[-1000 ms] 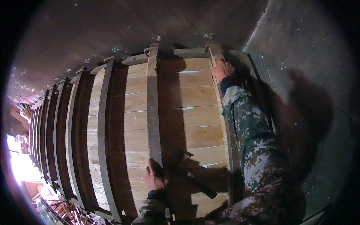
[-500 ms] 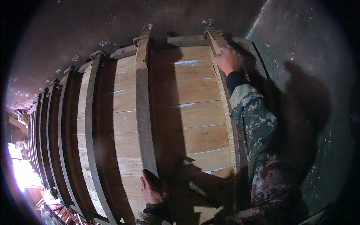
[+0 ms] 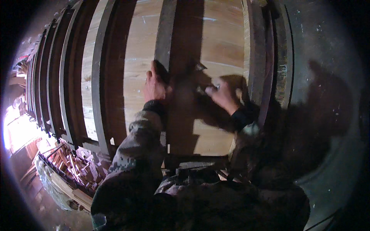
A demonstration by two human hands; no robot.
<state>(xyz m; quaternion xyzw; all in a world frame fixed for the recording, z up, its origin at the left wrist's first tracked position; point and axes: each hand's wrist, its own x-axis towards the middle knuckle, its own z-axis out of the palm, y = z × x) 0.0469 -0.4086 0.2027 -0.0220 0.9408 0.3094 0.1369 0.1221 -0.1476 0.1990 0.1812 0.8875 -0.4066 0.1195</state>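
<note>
Pale wooden boards (image 3: 221, 34) lie side by side beneath a row of long dark bars. My left hand (image 3: 155, 87) is closed around the near part of one bar (image 3: 165, 38), fingers on its left side; its right part is in shadow. To the right, my right hand (image 3: 224, 96) is above the boards with its fingers curled in, slightly blurred. Whether anything small is between those fingers I cannot make out. It is apart from the thicker bar (image 3: 257, 50) on the right. Shadows of my hands and arms darken the boards between them.
More parallel bars (image 3: 101, 73) run off to the left. A bin (image 3: 63, 173) of wood scraps (image 3: 79, 165) stands at the lower left, near a bright opening. A dark, paint-specked surface (image 3: 327, 96) borders the right side.
My right hand has left the far end of the right bar and come nearer and leftward, toward my left hand. The left hand stays on its bar. The view has tipped toward me.
</note>
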